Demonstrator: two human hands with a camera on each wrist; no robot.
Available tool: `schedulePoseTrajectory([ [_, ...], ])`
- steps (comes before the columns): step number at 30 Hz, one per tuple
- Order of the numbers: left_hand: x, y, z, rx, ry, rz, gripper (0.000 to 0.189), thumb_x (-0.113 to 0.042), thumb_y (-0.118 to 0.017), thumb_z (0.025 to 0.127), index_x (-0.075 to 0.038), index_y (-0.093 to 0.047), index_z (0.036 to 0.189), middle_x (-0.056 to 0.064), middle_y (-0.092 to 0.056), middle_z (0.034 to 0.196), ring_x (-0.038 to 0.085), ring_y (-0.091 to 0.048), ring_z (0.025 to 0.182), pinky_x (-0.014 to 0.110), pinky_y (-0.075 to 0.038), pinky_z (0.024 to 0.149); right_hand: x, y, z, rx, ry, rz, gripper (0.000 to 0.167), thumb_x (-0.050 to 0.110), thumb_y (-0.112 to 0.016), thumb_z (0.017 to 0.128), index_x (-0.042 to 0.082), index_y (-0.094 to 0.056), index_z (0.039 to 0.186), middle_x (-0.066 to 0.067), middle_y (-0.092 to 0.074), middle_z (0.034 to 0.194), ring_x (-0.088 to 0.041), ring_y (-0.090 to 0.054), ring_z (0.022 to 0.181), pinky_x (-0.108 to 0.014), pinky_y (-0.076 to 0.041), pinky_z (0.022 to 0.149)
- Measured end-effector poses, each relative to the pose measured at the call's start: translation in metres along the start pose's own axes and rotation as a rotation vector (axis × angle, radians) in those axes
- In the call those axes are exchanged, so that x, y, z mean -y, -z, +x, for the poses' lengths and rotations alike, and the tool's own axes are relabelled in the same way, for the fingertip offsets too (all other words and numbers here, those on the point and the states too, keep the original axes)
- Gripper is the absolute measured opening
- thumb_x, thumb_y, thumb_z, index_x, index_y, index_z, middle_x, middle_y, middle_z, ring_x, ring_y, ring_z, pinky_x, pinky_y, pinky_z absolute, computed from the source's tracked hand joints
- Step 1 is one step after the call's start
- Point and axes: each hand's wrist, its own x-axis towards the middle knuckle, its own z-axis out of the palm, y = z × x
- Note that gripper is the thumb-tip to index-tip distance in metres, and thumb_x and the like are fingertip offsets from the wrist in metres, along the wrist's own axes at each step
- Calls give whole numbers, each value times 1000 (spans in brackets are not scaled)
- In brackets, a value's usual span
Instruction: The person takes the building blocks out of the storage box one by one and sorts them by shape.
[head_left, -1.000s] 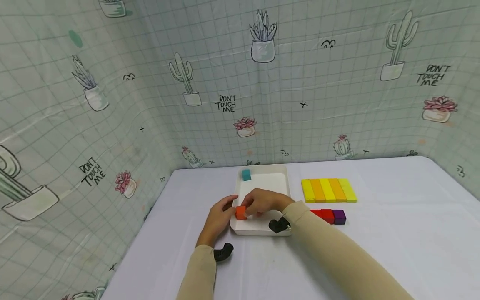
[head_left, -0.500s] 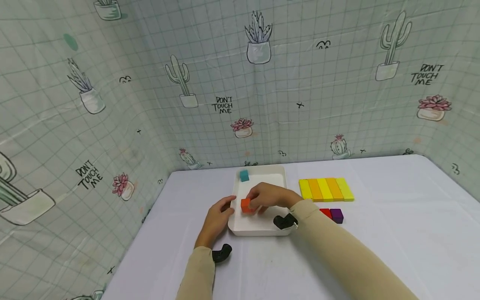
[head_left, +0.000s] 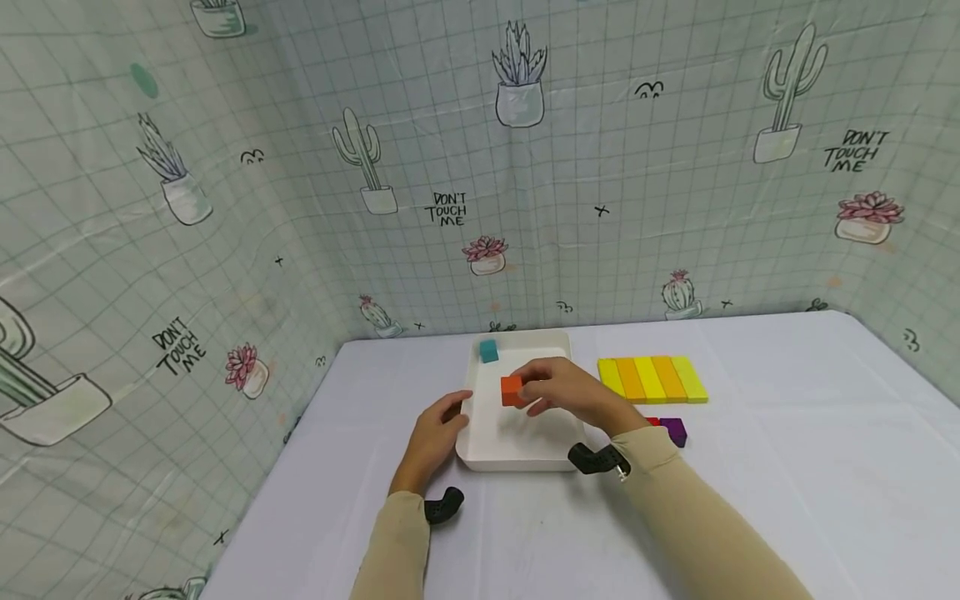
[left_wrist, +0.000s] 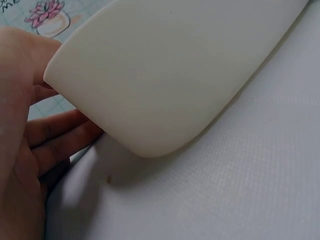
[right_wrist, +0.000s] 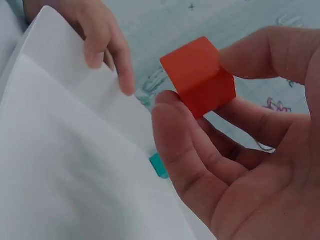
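Note:
My right hand (head_left: 558, 385) pinches an orange-red cube (head_left: 512, 391) between thumb and fingers, above the white tray (head_left: 480, 454). In the right wrist view the cube (right_wrist: 200, 75) is tilted and stands clear of the tray wall. My left hand (head_left: 435, 433) holds the tray's left side. In the right wrist view its thumb and a finger lap over the rim; in the left wrist view other fingers (left_wrist: 65, 135) reach against the outer wall. A teal cube (head_left: 489, 351) sits in the tray's far left corner.
Right of the tray, yellow and orange strips (head_left: 652, 379) lie side by side in a flat block. Nearer to me stands a purple cube (head_left: 673, 432), with red pieces beside it partly hidden by my right sleeve (head_left: 697, 492). Patterned cloth (head_left: 540, 208) rises behind the table.
My right hand has lifted the orange-red cube from the tray's near left part and carried it right and away from me. The left hand stays at the tray's left side.

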Motion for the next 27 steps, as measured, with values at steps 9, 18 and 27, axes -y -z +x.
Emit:
schedulePoseTrajectory([
  [9,0,-1,-3,2,-6,-6,40,-17,-59,96,-23,-64,135,5,-58,141,26,-51,131,50,-40,110,-7,8,-19,-91,-10,44,37,18,-57,95,2,-63,127,-14,-67,115,-41,-63,105,-38,-58,86],
  [18,-2,2,-2,-7,-9,-12,39,-19,-59,96,-24,-64,135,3,-59,138,24,-53,128,49,-41,109,-6,28,-40,-135,8,76,33,16,-52,97,4,-62,127,-16,-68,114,-44,-62,106,-39,-58,84],
  [27,-2,0,-2,4,-5,-22,39,-17,-59,96,-22,-64,135,5,-58,140,26,-52,129,50,-40,109,-11,50,-59,-175,-3,60,35,15,-52,97,3,-60,129,-17,-69,115,-42,-63,107,-39,-58,84],
])
